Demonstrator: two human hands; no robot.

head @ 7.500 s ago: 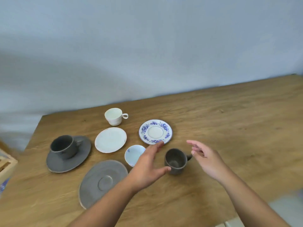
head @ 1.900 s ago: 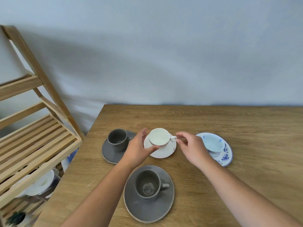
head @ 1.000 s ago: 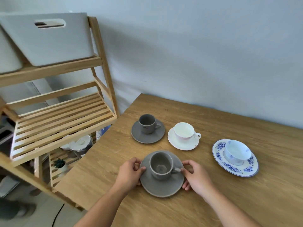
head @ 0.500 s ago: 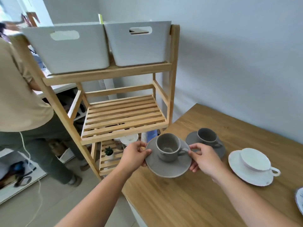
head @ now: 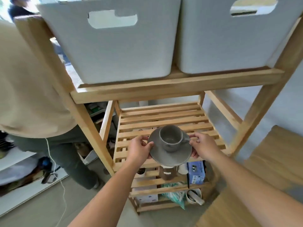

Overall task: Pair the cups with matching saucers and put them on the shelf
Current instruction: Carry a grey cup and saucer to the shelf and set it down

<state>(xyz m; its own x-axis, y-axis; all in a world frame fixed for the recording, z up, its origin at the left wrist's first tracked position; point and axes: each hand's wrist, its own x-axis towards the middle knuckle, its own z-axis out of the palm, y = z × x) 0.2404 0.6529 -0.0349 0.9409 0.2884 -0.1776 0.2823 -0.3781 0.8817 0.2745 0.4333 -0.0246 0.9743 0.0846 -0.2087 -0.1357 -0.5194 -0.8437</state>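
A wooden shelf unit with slatted tiers stands against a pale wall, two white storage bins side by side on its top tier, and the corner of a wooden table shows at the lower right. The grey saucer with the grey cup standing upright on it is held over the front edge of the slatted middle shelf, about midway between its left and right posts; whether the saucer touches the slats cannot be told. The left hand grips the saucer's left rim, thumb on top and fingers curled beneath. The right hand pinches the right rim the same way, close to the cup's handle. On the lower tiers sit a brown jar, a blue box and other small items, blurred. Another person in a beige top stands left of the shelf unit.
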